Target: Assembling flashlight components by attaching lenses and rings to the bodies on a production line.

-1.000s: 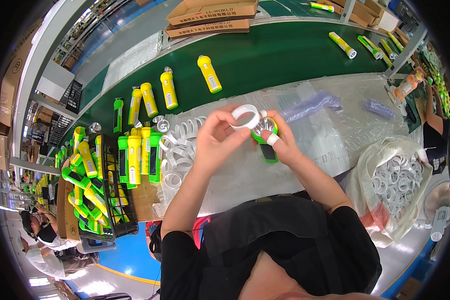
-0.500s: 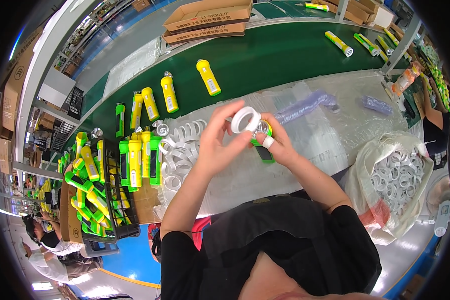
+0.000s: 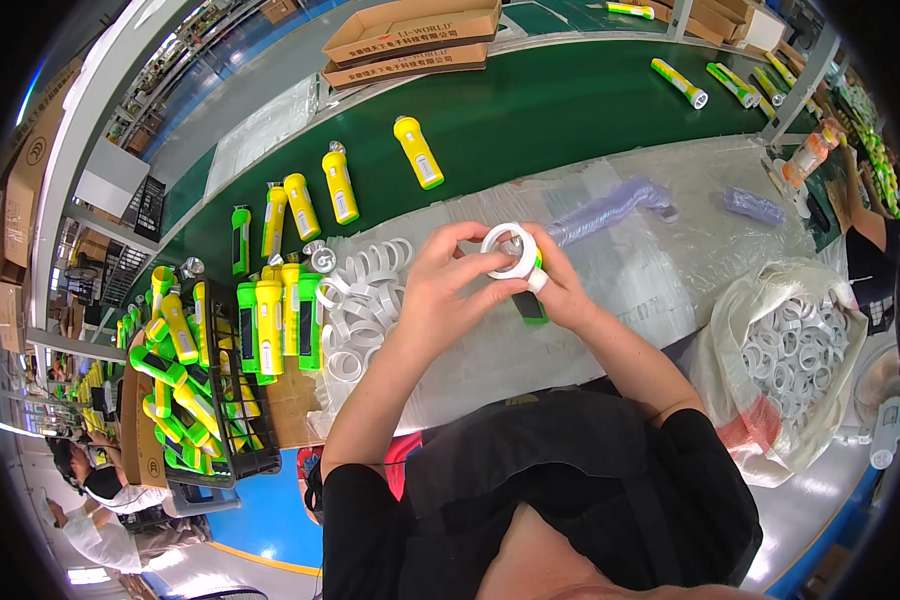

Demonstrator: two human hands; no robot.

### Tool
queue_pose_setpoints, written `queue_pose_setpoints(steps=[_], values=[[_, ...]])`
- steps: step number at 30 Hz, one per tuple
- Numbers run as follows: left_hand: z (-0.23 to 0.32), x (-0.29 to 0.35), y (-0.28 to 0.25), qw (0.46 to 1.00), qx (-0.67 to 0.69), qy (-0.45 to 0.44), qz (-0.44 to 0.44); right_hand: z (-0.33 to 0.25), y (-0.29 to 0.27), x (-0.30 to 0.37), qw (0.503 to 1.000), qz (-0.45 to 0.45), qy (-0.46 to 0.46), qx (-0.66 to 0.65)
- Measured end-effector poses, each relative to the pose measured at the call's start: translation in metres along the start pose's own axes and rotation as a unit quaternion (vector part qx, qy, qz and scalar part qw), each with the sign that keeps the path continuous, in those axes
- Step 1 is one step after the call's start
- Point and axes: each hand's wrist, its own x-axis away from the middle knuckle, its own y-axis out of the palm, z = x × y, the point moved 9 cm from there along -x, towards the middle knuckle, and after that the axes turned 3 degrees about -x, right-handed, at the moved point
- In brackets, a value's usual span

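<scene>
green conveyor belt (image 3: 530, 110) carries yellow flashlights (image 3: 417, 151) beside a plastic-covered bench (image 3: 650, 270).

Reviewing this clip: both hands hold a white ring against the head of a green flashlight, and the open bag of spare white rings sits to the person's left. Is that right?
Not quite. In the head view, the left hand and right hand do hold the white ring at the green flashlight, but the bag of white rings sits to the person's right, not left.

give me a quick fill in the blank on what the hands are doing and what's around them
1. The left hand presses a ____ plastic ring onto a flashlight.
2. The right hand grips a flashlight whose body is ____.
3. The conveyor belt is ____.
4. The clear bag at the right holds white ____.

Missing: white; green; green; rings
</scene>
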Motion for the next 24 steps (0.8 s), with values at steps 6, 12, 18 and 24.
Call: queue_pose_setpoints(steps=[6, 12, 18, 24], values=[[0.002, -0.002, 0.003, 1.000, -0.006, 0.000, -0.021, -0.011, -0.007, -0.002, 0.980, 0.031, 0.051, -0.192], [0.000, -0.003, 0.012, 0.999, 0.029, -0.008, -0.042, -0.076, -0.029, -0.016, 0.963, -0.078, -0.108, 0.236], [0.000, -0.006, 0.040, 0.991, 0.102, -0.041, -0.075, -0.106, -0.017, -0.036, 0.892, -0.218, -0.028, 0.395], [0.003, -0.005, 0.047, 0.986, 0.136, -0.056, -0.074, -0.092, 0.015, -0.041, 0.756, -0.421, 0.071, 0.497]])
